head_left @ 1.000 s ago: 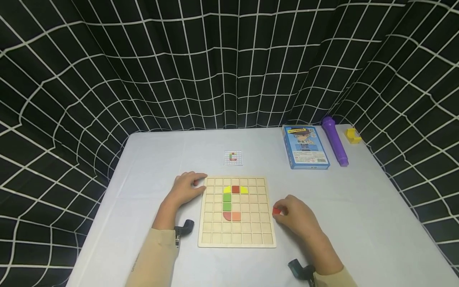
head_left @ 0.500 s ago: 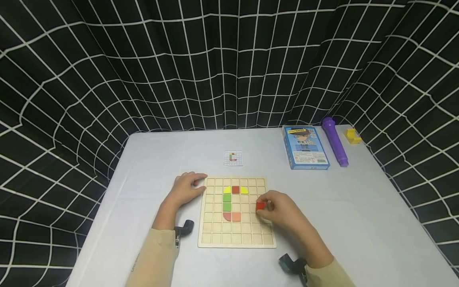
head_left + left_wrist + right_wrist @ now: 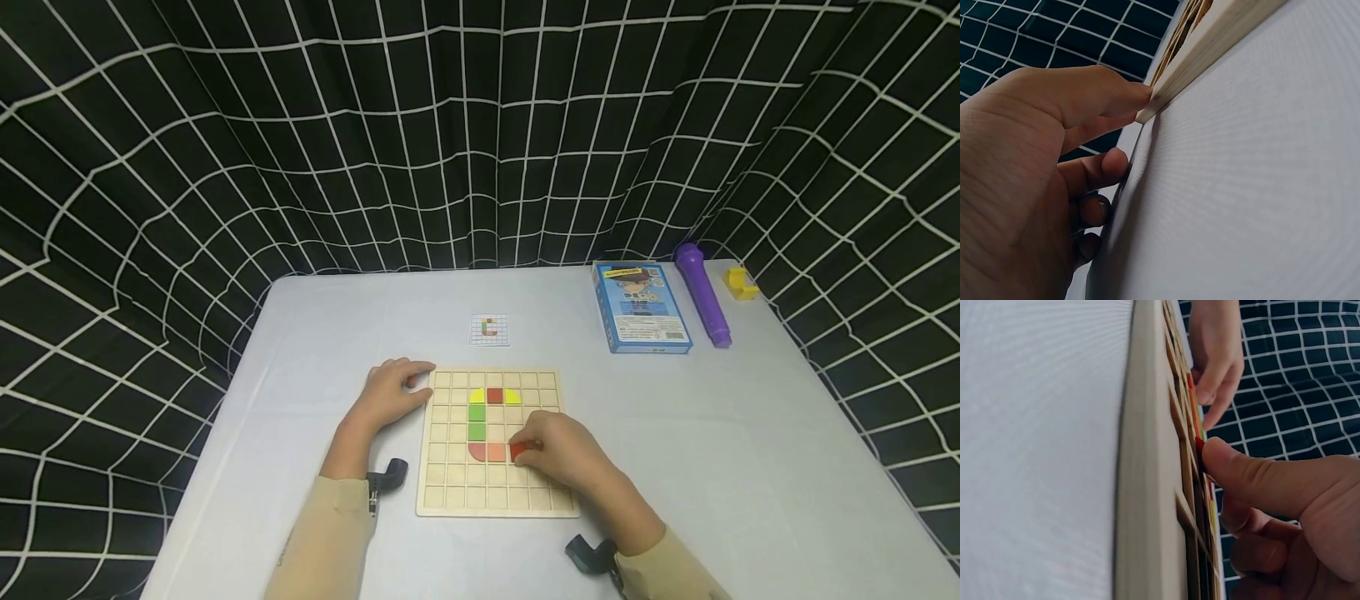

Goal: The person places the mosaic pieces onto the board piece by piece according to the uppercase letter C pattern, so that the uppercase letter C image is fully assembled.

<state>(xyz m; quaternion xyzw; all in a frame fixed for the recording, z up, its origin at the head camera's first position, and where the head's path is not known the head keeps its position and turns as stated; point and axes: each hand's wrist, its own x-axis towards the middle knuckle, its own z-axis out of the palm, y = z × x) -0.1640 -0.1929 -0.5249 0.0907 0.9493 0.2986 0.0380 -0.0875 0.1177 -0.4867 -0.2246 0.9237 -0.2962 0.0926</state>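
My right hand (image 3: 561, 448) pinches a red square tile (image 3: 517, 452) between thumb and fingertips, low over the wooden grid board (image 3: 457, 498). This tile is right beside an orange square tile (image 3: 496, 452), which has a pinkish-red rounded tile (image 3: 477, 452) on its left. Two green square tiles (image 3: 477, 422) stand above that one in a column. Along the top, a dark red square (image 3: 494, 396) sits between two yellow corner tiles (image 3: 512, 397). My left hand (image 3: 390, 392) touches the board's far left corner with thumb and index finger, its other fingers loosely bent, as the left wrist view shows.
A small pattern card (image 3: 489, 330) with a coloured figure lies behind the board. At the back right are a blue box (image 3: 642, 308), a purple stick-like tube (image 3: 703, 297) and a yellow holder (image 3: 741, 284). A black gridded curtain (image 3: 480, 133) surrounds the white table (image 3: 720, 467).
My right hand has carried the red tile leftward from beside the board's right edge to the cell beside the orange tile. The left hand has stayed at the corner.
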